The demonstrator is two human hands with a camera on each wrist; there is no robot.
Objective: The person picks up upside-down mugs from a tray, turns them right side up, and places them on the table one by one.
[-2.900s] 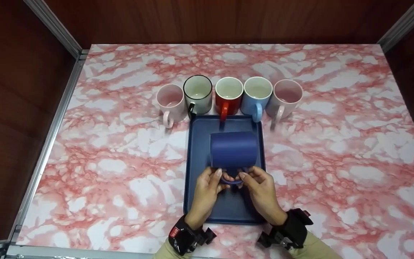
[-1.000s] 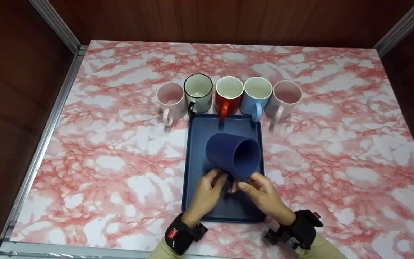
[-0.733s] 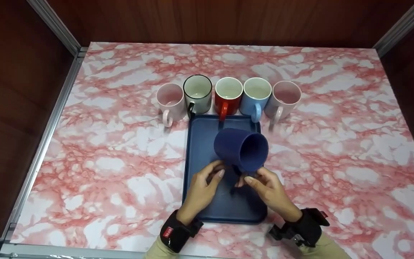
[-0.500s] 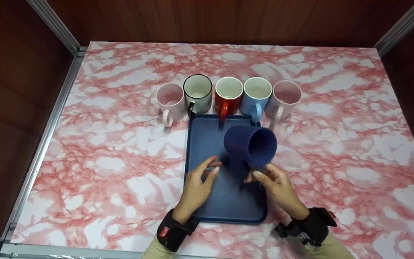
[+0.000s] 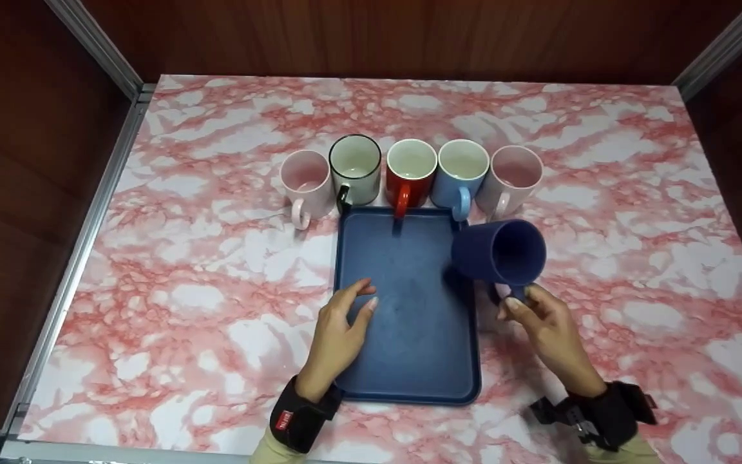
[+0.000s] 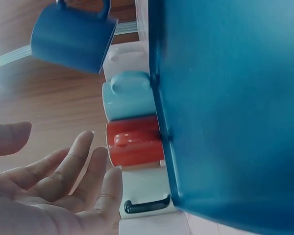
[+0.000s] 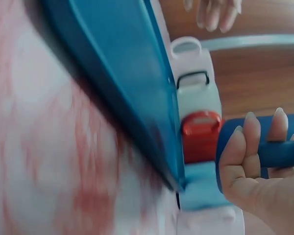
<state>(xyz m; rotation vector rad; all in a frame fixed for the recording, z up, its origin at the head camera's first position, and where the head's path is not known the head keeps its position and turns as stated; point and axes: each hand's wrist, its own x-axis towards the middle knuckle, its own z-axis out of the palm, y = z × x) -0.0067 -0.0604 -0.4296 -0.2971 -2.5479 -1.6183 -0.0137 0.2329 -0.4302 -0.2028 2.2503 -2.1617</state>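
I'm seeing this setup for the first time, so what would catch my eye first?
The dark blue mug, held tilted in the air by its handle in the right hand, just past the right edge of the blue tray. Behind the tray stands a neat row of five mugs on the pink marbled table. The left hand rests open at the tray's left edge.

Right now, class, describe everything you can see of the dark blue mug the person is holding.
The dark blue mug is matte navy inside and out, looks ceramic, and appears empty. It is off the table, tipped on its side with its mouth facing the head camera. The right hand grips its handle, fingers curled around it; nothing else touches it. It hangs just past the right edge of the blue tray, in front of the row of mugs.
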